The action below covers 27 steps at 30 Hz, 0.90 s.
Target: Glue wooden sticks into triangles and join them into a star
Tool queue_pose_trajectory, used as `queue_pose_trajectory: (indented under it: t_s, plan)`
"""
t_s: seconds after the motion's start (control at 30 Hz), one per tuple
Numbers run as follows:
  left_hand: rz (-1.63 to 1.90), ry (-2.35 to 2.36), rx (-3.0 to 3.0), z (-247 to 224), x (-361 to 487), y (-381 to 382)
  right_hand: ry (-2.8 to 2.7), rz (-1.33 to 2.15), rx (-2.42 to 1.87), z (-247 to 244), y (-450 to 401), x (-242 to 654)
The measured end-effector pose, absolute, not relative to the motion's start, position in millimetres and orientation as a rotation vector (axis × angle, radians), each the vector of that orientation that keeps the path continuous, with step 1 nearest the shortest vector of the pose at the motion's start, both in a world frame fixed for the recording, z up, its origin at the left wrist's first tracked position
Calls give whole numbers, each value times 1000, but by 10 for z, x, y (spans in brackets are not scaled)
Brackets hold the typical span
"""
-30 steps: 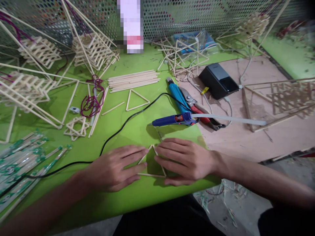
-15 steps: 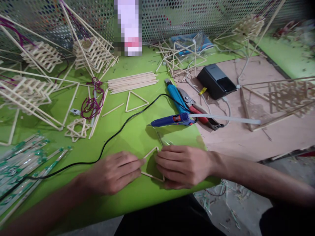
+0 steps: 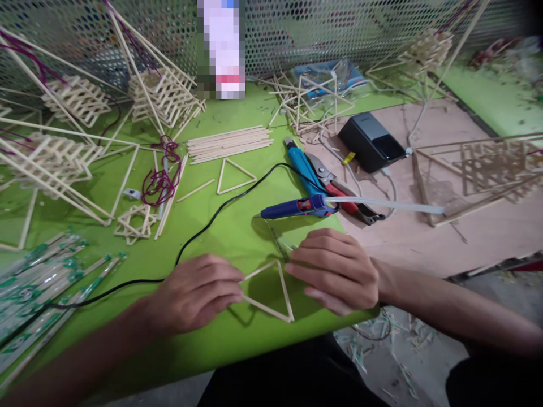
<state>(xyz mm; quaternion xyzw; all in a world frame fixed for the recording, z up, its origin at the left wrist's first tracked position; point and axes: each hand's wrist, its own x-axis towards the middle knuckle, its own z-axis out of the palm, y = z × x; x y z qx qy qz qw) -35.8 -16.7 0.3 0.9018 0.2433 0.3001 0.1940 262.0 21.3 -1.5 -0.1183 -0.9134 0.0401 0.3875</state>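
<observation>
Left hand: fingers closed in a pinch on 1 corner of the triangle, which extends toward the right hand; the shadow below suggests it is held clear of the table. Right hand: partly open, fingers loosely bent, apparently holding nothing, just beside the far side. Beyond both hands lies the glue gun, nozzle pointing left, presumably to keep its hot tip off the fingers; a 2nd triangle lies beyond the left hand. Writing: green print on the wrapped sticks, left of the left hand, is too small to read; no lettering is legible on the black box, beyond the right hand.
</observation>
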Motion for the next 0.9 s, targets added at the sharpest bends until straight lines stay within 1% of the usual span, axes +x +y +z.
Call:
queue_pose_trajectory:
  t_s: [0.1,0.23,0.37,0.57,0.7,0.8,0.9]
  plan:
    - [840,857,2178,53,-354,-165,-2304,269,-415,-5,240,2627]
    - [709,1050,1781,63,-388,-153,-2270,470,-528,-9,271,2612]
    - [592,1124,1559,61,-422,-161,-2273,470,-566,-28,278,2614]
    - [471,1152,1431,79,-426,-193,-2300,441,-555,-49,275,2616]
    - [473,1390,1580,47,-425,-198,-2306,428,-546,-40,282,2605]
    - [642,1551,1992,19,-416,-185,-2301,422,-555,-35,287,2600]
    - [810,1301,2471,1,-394,-177,-2297,406,-562,-40,295,2601]
